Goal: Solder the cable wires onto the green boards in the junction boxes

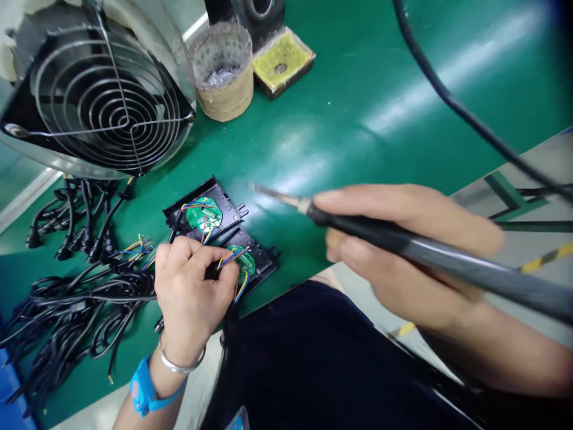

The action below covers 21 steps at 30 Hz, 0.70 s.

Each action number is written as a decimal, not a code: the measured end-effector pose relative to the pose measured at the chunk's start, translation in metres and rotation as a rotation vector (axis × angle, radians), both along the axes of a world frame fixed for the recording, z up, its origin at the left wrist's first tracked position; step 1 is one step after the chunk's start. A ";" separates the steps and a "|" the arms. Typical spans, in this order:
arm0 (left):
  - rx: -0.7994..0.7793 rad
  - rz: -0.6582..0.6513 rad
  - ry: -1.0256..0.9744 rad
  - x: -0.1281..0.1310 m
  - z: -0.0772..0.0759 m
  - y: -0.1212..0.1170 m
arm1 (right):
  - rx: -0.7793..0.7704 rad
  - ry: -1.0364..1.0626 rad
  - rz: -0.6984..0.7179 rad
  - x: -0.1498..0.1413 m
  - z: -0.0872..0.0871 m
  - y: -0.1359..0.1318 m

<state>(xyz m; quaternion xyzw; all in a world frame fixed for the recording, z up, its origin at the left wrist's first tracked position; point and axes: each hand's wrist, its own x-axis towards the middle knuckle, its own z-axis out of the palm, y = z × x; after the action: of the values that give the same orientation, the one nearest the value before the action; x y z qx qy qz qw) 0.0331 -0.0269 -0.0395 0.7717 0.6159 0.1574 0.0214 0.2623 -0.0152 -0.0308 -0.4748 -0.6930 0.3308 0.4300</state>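
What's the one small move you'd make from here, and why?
I'd probably bring the soldering iron in the right hand toward the nearer circuit board: the left hand seems to pinch coloured wires over that board, while the iron's tip is off to the side, not touching it.

1 shallow black housing (263, 255) lies open side up, at a slant, near and slightly left of centre in the scene, with 1 green circuit board (247, 264) seated inside and partly covered. Coloured wires (233, 255), blue, yellow and reddish, stretch over the board's left part from a pinched point; contact between their ends and the board cannot be determined. 1 soldering iron (447, 261), grey-handled with a dark front section, is held raised at the right, its slim metal tip directed left, clear of the board.
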 end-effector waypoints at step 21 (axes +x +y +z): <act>-0.047 -0.060 -0.050 -0.002 0.010 -0.002 | 0.281 0.006 0.222 -0.052 -0.041 0.022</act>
<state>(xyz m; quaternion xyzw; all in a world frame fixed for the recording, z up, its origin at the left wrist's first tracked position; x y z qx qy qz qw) 0.0313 -0.0287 -0.0293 0.7849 0.5952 0.1614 0.0596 0.2098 0.0063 -0.0722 -0.3296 -0.7791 0.2777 0.4552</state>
